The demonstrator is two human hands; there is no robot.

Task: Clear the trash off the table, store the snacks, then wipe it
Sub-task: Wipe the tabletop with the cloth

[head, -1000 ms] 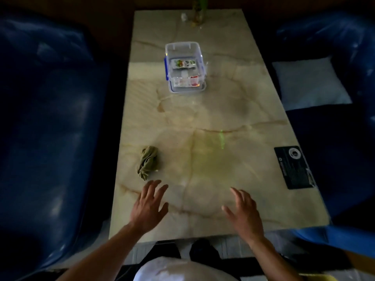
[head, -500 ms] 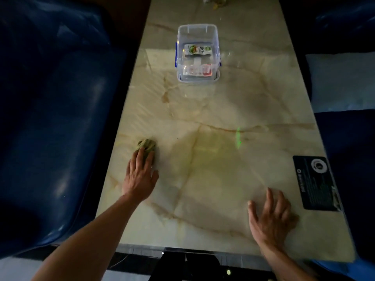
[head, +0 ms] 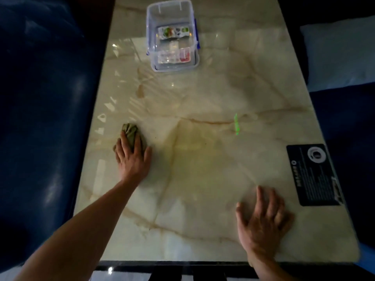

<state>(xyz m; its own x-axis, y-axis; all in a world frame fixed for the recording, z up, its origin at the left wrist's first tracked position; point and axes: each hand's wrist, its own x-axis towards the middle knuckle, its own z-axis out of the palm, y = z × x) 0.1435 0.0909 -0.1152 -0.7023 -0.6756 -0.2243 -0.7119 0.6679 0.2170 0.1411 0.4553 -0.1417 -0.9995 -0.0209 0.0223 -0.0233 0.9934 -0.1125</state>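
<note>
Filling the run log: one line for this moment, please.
stage: wipe start | left hand: on rag | right hand: flat on table | snacks: in clear bin

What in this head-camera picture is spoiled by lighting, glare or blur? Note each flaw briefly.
Head view: dim overall, with the blue seats nearly black; window glare streaks the table at its left edge; a green flare mark sits mid-table; the right hand is smeared by blur, the left hand on the cloth is sharper; the table's edges bow from the wide lens.
</note>
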